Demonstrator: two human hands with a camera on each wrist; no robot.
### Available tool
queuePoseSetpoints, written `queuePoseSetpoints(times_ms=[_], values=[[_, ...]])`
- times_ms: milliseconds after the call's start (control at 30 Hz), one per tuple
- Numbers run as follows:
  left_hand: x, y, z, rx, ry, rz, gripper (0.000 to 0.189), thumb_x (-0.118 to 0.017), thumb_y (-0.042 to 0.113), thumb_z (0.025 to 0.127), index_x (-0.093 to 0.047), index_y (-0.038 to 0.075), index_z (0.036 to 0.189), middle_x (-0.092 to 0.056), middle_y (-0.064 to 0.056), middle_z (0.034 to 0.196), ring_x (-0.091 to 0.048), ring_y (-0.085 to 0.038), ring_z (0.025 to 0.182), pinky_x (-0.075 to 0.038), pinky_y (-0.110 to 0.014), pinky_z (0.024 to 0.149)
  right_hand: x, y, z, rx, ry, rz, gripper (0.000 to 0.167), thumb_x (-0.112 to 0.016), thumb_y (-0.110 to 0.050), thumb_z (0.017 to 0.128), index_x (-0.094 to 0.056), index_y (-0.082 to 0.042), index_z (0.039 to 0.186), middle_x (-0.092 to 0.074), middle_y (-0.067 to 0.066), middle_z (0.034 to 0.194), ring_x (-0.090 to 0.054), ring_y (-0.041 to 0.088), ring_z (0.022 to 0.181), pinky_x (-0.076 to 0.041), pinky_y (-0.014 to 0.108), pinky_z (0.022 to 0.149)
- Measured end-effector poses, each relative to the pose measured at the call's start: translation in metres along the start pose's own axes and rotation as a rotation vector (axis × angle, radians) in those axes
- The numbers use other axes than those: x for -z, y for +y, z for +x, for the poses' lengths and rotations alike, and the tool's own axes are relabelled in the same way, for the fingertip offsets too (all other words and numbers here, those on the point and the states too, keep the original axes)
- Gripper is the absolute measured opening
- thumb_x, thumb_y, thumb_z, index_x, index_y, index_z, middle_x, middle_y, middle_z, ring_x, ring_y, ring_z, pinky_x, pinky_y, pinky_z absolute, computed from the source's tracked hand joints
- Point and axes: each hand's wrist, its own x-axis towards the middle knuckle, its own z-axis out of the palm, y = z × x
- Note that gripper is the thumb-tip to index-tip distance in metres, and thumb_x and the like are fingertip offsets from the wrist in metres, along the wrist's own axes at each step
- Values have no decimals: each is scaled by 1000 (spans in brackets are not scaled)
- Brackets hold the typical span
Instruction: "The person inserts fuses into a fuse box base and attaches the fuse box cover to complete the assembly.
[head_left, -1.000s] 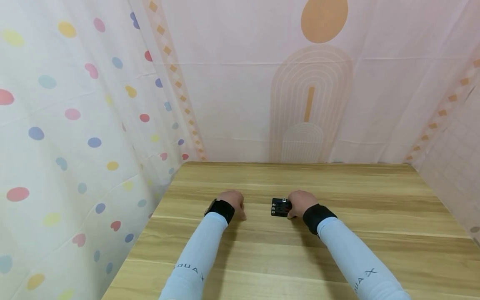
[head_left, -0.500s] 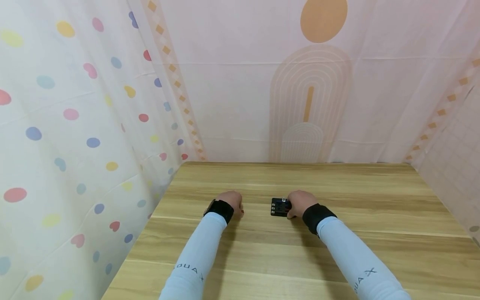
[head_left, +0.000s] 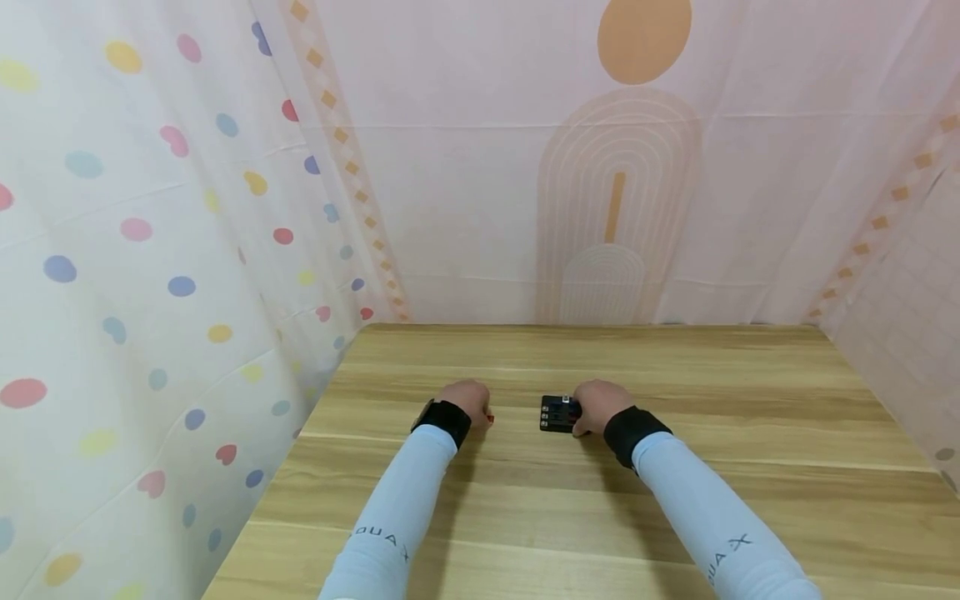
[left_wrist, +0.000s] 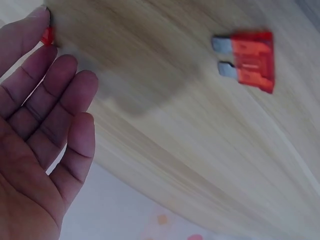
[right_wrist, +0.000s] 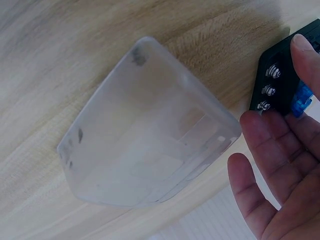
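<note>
A red blade fuse (left_wrist: 48, 36) is pinched between the thumb and index fingertip of my left hand (left_wrist: 42, 115), its other fingers loosely bent. On the wood beside that hand lies a second red blade fuse (left_wrist: 254, 61) with two metal prongs. My right hand (head_left: 600, 406) grips the right end of a black fuse block (head_left: 555, 414), thumb on one edge and fingers on the other. Screw terminals line the block's side, and a blue blade fuse (right_wrist: 301, 100) shows in it near the fingers. The palm and fingers hide part of the block.
A clear plastic cover (right_wrist: 145, 135) lies on the table close to my right hand. The wood-grain table (head_left: 525, 517) ends at a patterned curtain (head_left: 465, 208) at the back, with a dotted curtain (head_left: 187, 350) along the left.
The left fingers have closed together and lifted slightly rightward, and a red blade fuse now shows at their tips. The right hand and fuse block have stayed in place.
</note>
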Motion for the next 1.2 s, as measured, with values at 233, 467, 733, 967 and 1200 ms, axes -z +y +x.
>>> queuePoseSetpoints(times_ms=[233, 467, 733, 967, 1200], values=[[-3, 2, 4, -26, 5, 15, 10, -85, 18, 79, -76, 18, 76, -66, 9, 74, -59, -8, 70, -52, -27, 69, -3, 2, 2, 11, 11, -2, 32, -93, -24, 68, -74, -7, 88, -65, -1, 78, -55, 16, 70, -50, 36, 71], [-1, 4, 4, -38, -14, 18, 8, -82, 14, 81, -75, 16, 77, -67, 7, 75, -59, -10, 72, -52, -28, 69, -4, 3, 3, 11, 2, -2, 31, -92, -24, 69, -74, -8, 89, -66, -1, 79, -55, 16, 70, -51, 37, 73], [1, 4, 4, -20, -7, -10, 24, -76, 20, 88, -67, 15, 67, -61, 7, 64, -51, -9, 58, -47, -27, 59, -3, 2, 2, 8, -5, -14, 33, -92, -23, 69, -74, -6, 90, -66, 0, 79, -56, 17, 71, -51, 37, 73], [2, 3, 4, -39, -52, -52, 12, -85, 23, 79, -76, 20, 85, -69, 8, 83, -63, -11, 80, -52, -31, 75, -4, 3, 2, 12, 4, -8, 32, -92, -24, 69, -74, -7, 90, -66, 0, 79, -55, 17, 71, -51, 37, 73], [4, 5, 2, -68, -67, -48, 17, -84, 10, 77, -78, 17, 90, -70, 7, 86, -62, -13, 84, -52, -30, 77, -2, 2, 1, 3, 3, 8, 32, -92, -23, 68, -74, -7, 90, -66, 0, 80, -56, 17, 71, -51, 38, 74]])
